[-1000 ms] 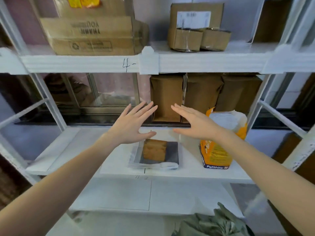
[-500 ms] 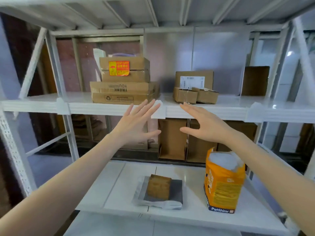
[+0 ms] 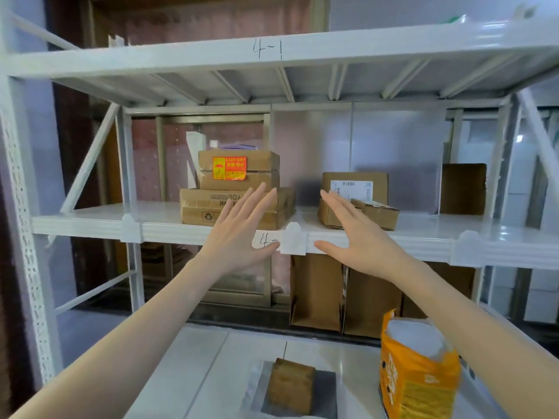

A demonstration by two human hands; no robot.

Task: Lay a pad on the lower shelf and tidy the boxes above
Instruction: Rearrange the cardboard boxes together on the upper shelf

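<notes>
My left hand point(image 3: 242, 229) and my right hand point(image 3: 355, 237) are raised side by side, fingers spread, empty, in front of the middle shelf's front edge point(image 3: 181, 232). Behind the left hand a flat cardboard box point(image 3: 199, 207) carries a smaller box with a KEEP DRY sticker point(image 3: 239, 170). Behind the right hand stand a labelled box point(image 3: 355, 184) and a small box point(image 3: 378, 214) in front of it. On the lower shelf point(image 3: 205, 358) a grey pad in clear wrap point(image 3: 326, 391) lies with a small brown box point(image 3: 292, 385) on it.
An open orange bag point(image 3: 417, 370) stands on the lower shelf at the right. Brown cartons point(image 3: 316, 291) stand behind it. A dark cardboard piece point(image 3: 462, 189) leans at the middle shelf's right end. White uprights point(image 3: 18, 207) and a top shelf point(image 3: 272, 52) frame the bay.
The view has tilted up from the lower shelf to the middle shelf. Both open hands have risen from above the pad to the level of the middle shelf's edge.
</notes>
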